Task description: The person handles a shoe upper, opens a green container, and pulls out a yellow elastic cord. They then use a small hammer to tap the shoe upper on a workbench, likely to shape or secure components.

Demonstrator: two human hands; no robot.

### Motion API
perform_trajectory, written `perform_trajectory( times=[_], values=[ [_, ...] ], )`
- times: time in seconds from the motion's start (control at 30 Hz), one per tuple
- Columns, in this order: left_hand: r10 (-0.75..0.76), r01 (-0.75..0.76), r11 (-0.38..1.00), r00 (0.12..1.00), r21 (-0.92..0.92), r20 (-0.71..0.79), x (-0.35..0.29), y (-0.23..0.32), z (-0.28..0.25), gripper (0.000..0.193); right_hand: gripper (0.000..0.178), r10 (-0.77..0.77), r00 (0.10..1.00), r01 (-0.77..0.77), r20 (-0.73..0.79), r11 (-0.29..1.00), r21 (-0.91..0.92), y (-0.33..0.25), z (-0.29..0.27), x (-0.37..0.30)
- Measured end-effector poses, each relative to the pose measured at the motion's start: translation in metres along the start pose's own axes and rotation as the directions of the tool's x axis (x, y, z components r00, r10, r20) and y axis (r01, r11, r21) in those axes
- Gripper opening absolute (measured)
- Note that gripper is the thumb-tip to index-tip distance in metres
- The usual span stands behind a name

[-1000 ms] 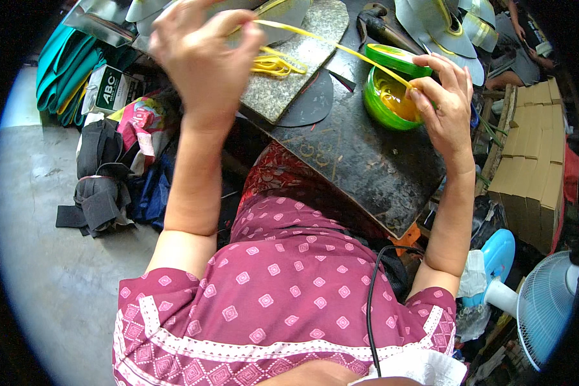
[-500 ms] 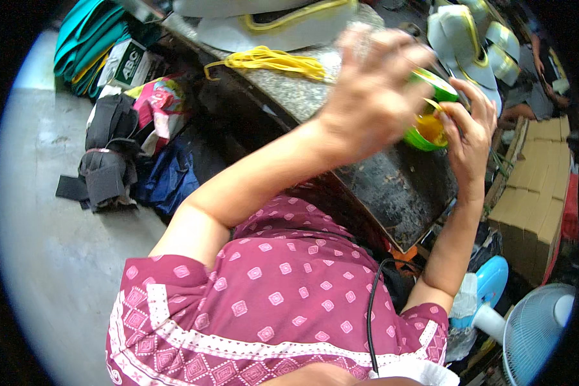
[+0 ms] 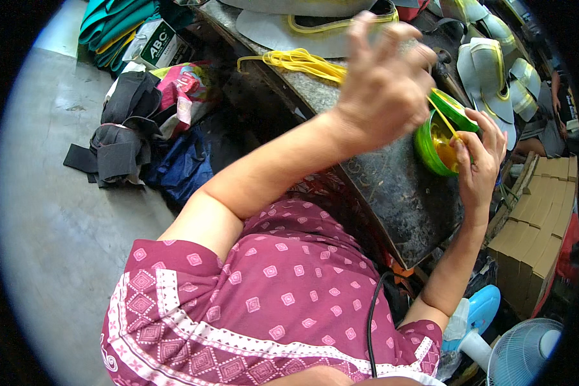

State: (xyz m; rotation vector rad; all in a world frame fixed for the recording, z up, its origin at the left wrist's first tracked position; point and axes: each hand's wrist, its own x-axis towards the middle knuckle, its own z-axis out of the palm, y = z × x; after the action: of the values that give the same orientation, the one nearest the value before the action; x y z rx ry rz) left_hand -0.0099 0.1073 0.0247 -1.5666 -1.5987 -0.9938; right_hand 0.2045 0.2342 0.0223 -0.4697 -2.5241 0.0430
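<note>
Right grip (image 3: 481, 154) pinches a narrow, straight yellow strip (image 3: 442, 115); left grip's (image 3: 387, 89) hold is unclear.

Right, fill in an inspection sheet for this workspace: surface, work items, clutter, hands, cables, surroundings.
Surface: dark, scuffed tabletop bearing a speckled slab.
Work items: yellow strip slants down across the green bowl, whose inside looks amber; bundle of yellow strips lies on the slab.
Clutter: dark fabric bundle on the floor, left of the table.
Hands: left hand raised, blurred, grip unclear; right hand pinches the yellow strip beside the bowl.
Cables: black cable down the patterned shirt.
Surroundings: stacked cardboard and a fan at right.
</note>
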Motion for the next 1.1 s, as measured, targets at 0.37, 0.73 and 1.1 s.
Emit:
perform_trajectory(
  times=[0.37,0.73,1.1],
  values=[
    [-0.458,0.319,0.78,0.877,0.538,0.143,-0.059,-0.127,-0.094,0.012,0.008,0.019,0.999,-0.019,0.028,1.0,-0.024,0.007,0.001,-0.006],
    [0.027,-0.005,0.961,0.997,-0.276,0.077,-0.011,0.025,0.009,0.018,0.012,0.009,0.999,-0.009,-0.038,1.0,-0.013,0.004,-0.002,0.0],
    [0.05,-0.032,0.958,0.997,-0.286,0.055,0.02,0.044,0.024,0.016,0.015,-0.006,0.995,0.009,-0.103,0.999,0.031,0.0,-0.008,0.013]
  ],
)
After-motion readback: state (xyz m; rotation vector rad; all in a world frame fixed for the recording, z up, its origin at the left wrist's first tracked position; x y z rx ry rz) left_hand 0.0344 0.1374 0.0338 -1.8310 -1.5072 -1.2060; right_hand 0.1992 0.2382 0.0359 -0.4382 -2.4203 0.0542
